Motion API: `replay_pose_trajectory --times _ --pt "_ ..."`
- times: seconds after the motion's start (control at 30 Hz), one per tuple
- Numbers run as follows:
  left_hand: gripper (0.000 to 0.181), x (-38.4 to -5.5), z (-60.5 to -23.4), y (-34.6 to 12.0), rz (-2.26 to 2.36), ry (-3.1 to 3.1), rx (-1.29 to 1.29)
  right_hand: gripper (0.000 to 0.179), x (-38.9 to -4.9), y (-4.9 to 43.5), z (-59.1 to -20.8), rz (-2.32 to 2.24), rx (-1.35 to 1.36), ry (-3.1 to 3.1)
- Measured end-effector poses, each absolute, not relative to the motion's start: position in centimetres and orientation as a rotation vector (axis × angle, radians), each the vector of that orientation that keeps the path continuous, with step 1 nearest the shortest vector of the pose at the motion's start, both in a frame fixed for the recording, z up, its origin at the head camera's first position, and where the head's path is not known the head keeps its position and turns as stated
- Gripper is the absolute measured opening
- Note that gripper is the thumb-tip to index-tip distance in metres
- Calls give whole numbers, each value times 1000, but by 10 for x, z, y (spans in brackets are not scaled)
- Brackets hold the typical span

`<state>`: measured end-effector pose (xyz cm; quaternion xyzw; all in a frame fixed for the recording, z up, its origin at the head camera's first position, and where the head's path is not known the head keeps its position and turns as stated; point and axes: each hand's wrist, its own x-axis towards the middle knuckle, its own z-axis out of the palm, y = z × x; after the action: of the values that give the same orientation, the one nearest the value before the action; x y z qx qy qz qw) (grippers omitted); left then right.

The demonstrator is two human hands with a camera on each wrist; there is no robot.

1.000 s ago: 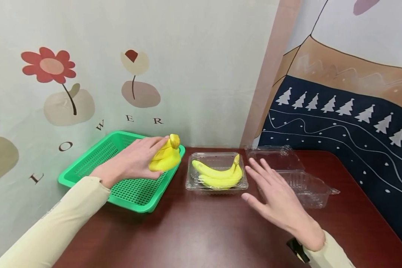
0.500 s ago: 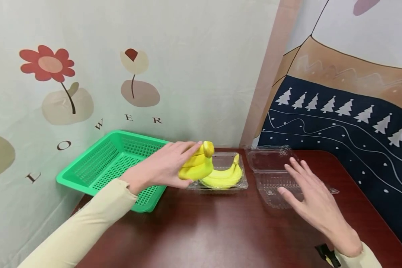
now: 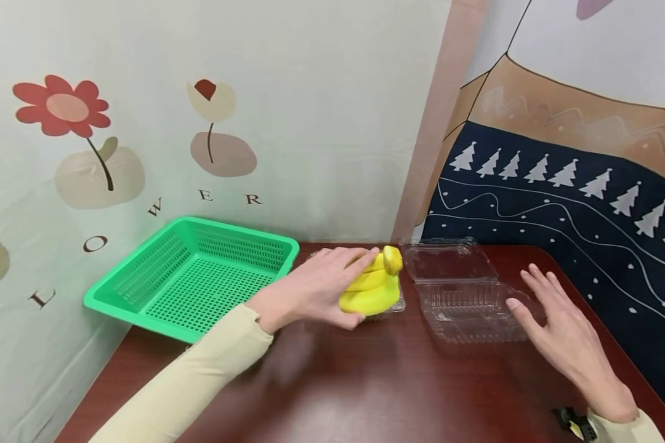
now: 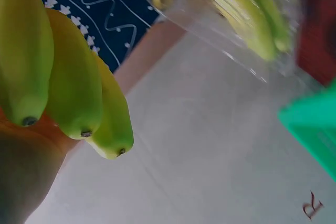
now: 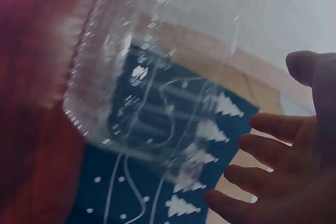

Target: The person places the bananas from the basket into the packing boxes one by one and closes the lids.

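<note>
Watch for knocks and slips above the table (image 3: 377,394).
By head-view clock, mind the green basket (image 3: 199,289) at 8, liable to shift if dragged by the sleeve (image 3: 199,369). Mind the open clear box (image 3: 465,314) at 4 o'clock, likely to skid if caught by the right grip (image 3: 571,338), spread and holding nothing nearby. Mind the filled clear box (image 3: 401,304) at 5, easily bumped by a low pass of the banana bunch (image 3: 372,292), also at 5, clamped in the left grip (image 3: 316,286), droppable if loosened.
</note>
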<state>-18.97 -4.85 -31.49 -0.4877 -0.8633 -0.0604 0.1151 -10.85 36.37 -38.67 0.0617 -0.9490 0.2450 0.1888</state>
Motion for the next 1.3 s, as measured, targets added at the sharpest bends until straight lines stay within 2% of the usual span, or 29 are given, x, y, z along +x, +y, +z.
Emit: replay_pose_trajectory --times 0.83,1.3 --pt "101 -187 -329 30 -128 -2699 -1481 72 -120 392 -418 912 -82 -2868" --pt "102 -193 -342 67 -153 -2722 -1515 67 -111 398 -434 1134 -67 -2861"
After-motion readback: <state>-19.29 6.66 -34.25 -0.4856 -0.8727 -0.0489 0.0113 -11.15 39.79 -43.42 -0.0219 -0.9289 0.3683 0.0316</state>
